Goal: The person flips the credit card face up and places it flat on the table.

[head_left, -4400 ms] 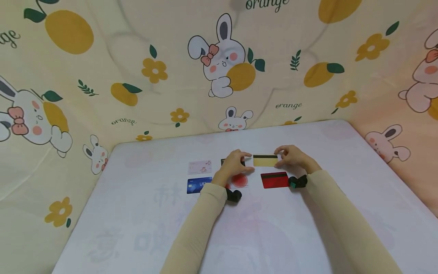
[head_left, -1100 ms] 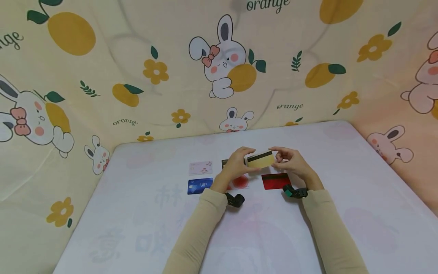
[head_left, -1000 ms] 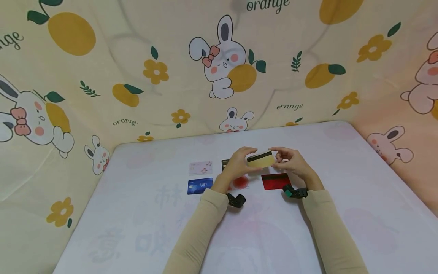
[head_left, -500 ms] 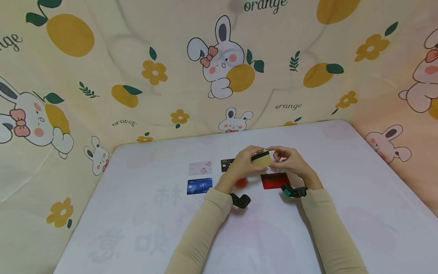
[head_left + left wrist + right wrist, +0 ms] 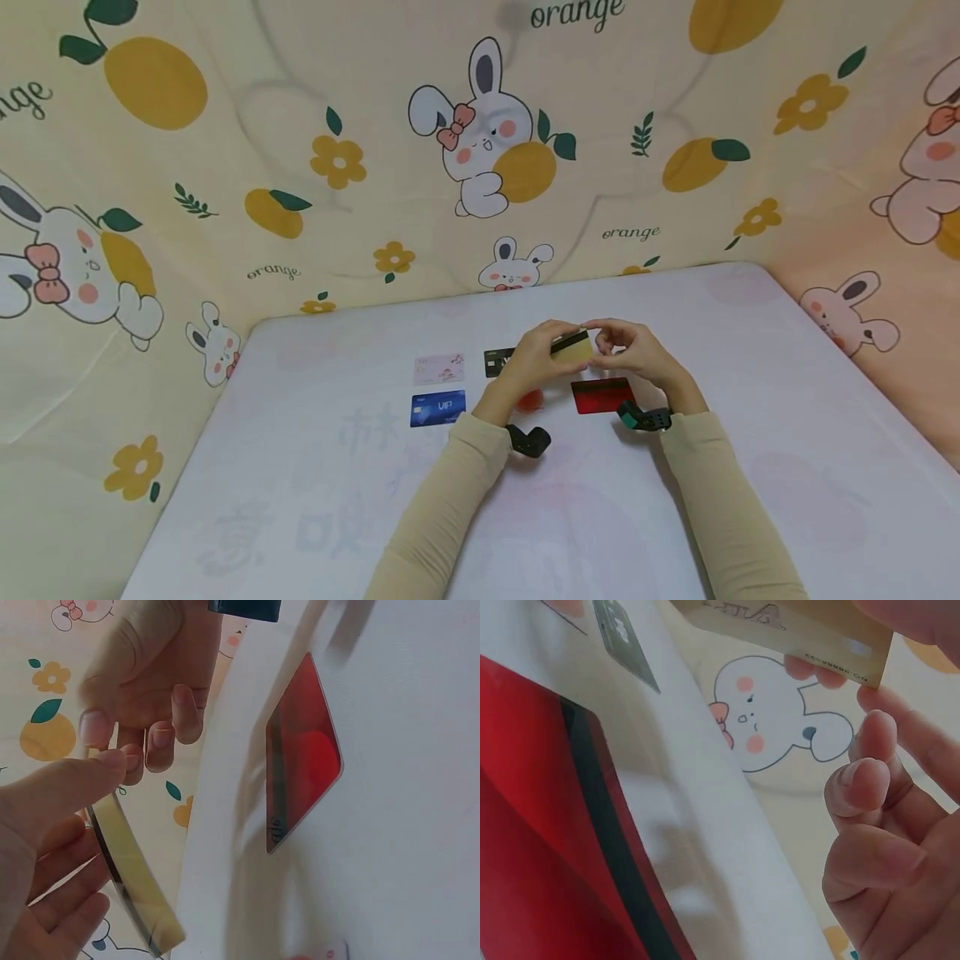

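Observation:
Raised off the table and tilted, a gold bank card (image 5: 576, 350) with a black magnetic stripe is between both hands. My left hand (image 5: 536, 354) grips it and hides its left part in the head view. At the other end my right hand (image 5: 637, 350) pinches the card's edge with thumb and index finger, its other fingers curled. The left wrist view shows the card (image 5: 139, 881) nearly edge-on, both thumbs close together on it. Embossed lettering shows on the card (image 5: 817, 645) in the right wrist view.
On the white table (image 5: 300, 467) lie a red card (image 5: 603, 396), a black card (image 5: 497, 362) partly behind my left hand, a blue VIP card (image 5: 437, 408) and a pale pink card (image 5: 438, 368). My left wrist partly covers a red-patterned card (image 5: 530, 402). A printed cloth (image 5: 360, 75) hangs behind.
The gold card has gone from flat on the table to raised and tilted between both hands. My left hand has since shifted right, covering more of it. Over the last half second everything is nearly still.

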